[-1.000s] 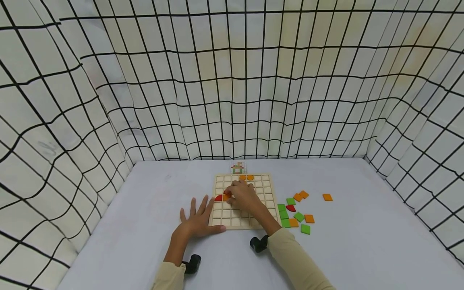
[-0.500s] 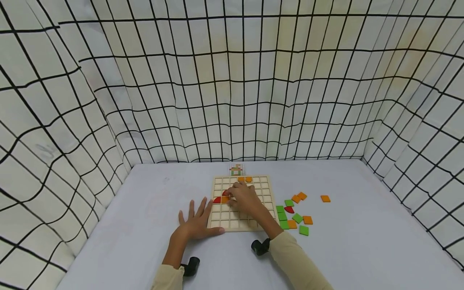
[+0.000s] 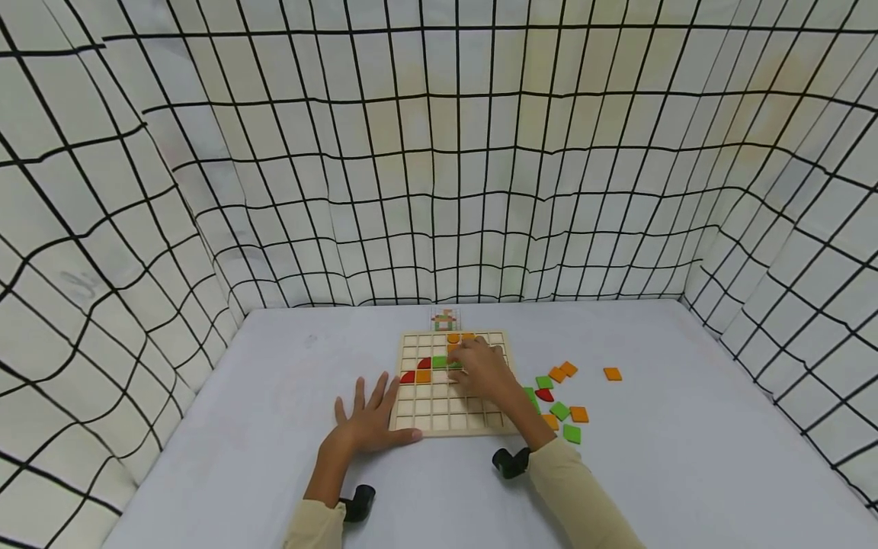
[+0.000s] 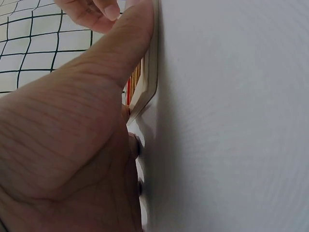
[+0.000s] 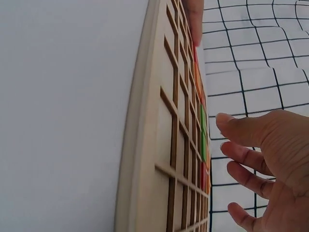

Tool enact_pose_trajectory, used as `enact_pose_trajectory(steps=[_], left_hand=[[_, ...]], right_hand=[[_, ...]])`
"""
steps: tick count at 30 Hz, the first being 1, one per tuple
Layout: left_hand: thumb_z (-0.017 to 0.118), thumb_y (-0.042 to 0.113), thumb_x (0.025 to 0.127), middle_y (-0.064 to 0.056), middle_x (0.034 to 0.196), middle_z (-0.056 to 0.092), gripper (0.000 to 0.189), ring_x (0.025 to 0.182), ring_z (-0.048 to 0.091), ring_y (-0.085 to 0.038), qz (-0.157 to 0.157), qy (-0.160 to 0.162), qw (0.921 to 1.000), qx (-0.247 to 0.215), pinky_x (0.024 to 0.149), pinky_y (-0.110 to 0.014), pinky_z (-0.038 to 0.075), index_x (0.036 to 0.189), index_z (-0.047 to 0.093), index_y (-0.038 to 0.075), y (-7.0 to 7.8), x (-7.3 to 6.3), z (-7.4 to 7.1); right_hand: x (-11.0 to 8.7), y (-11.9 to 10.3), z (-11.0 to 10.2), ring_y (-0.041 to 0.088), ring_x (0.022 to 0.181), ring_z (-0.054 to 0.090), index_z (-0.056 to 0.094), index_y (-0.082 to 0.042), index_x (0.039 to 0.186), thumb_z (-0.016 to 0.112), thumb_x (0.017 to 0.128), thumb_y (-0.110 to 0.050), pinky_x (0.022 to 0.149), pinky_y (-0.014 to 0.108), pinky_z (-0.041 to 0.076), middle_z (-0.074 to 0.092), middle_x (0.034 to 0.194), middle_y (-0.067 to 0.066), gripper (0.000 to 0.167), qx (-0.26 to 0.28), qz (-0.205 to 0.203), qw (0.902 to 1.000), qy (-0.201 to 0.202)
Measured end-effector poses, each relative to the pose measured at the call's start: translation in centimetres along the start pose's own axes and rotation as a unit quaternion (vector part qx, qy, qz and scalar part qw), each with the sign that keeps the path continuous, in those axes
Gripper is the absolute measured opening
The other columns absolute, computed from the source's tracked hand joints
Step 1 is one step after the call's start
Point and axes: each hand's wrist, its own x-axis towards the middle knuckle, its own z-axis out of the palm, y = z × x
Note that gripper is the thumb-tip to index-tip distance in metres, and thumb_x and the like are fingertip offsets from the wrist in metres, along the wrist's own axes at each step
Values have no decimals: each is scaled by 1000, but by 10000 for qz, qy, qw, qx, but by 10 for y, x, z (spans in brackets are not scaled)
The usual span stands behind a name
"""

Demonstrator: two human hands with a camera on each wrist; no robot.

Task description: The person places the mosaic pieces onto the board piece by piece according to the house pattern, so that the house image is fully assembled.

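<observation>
A wooden grid board [image 3: 420, 423] lies on the table, several cells filled. On it I see rounded red tiles [image 3: 408, 377], an orange tile [image 3: 423, 376], a green tile [image 3: 439, 362] and more orange tiles [image 3: 453, 338] near the far edge. My left hand [image 3: 366, 422] lies with fingers spread by the board's left side, its thumb along the near-left corner. Over the upper-right part of the board hovers my right hand [image 3: 483, 372], fingers loosely bent. In the right wrist view the right hand [image 5: 270, 164] has nothing between its fingertips and is apart from the tiles.
To the right of the board lie loose green tiles [image 3: 572, 434], orange tiles [image 3: 579, 414] and one red tile [image 3: 544, 395]. A small pattern card [image 3: 445, 319] sits behind the board. Black netting [image 3: 439, 191] over white walls surrounds the white table [image 3: 274, 404].
My right hand has shifted to the right across the board, uncovering the green tile beside the upper red one. The left hand stays in place.
</observation>
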Motion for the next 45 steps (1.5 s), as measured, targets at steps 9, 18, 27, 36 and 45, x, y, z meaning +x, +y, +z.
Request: enact_pose_trajectory(steps=[9, 18, 27, 36, 45], left_hand=[[68, 68, 77, -11, 166, 3, 111, 149, -12, -46, -41, -30, 9999, -100, 109, -74, -6, 158, 13, 16, -4, 0, 2], [68, 68, 76, -12, 166, 5, 111, 149, -10, -47, 22, -14, 9999, -146, 109, -74, -7, 158, 14, 14, -4, 0, 2], [66, 70, 76, -12, 166, 3, 112, 149, -11, -45, 1, -59, 9998, -172, 109, -73, -9, 158, 14, 14, -3, 1, 1], [68, 66, 78, -13, 166, 4, 110, 149, -12, -47, 13, -55, 9999, -139, 109, -74, -6, 158, 13, 14, 0, -1, 1], [68, 66, 78, -13, 166, 2, 110, 149, -12, -46, -18, -86, 9998, -186, 109, -74, -8, 158, 13, 14, 1, 0, -1]], right_hand=[[-13, 24, -14, 27, 105, 57, 74, -15, 103, 74, 88, -27, 82, 59, 48, 67, 106, 3, 19, 57, 230, 9997, 22], [-31, 53, -26, 27, 103, 56, 72, -15, 108, 72, 89, -25, 77, 54, 48, 66, 105, 3, 21, 32, 563, 9984, 73], [-46, 81, -34, 30, 106, 56, 72, -13, 107, 71, 90, -21, 83, 62, 47, 66, 101, 4, 19, 231, 734, 9968, 206], [-58, 104, -40, 32, 107, 56, 72, -12, 104, 69, 92, -18, 86, 66, 45, 67, 102, 6, 14, 349, 1354, 9901, -124], [-71, 125, -45, 31, 101, 57, 73, -8, 103, 71, 89, -18, 84, 63, 47, 67, 102, 11, 17, 454, 1792, 9821, -372]])
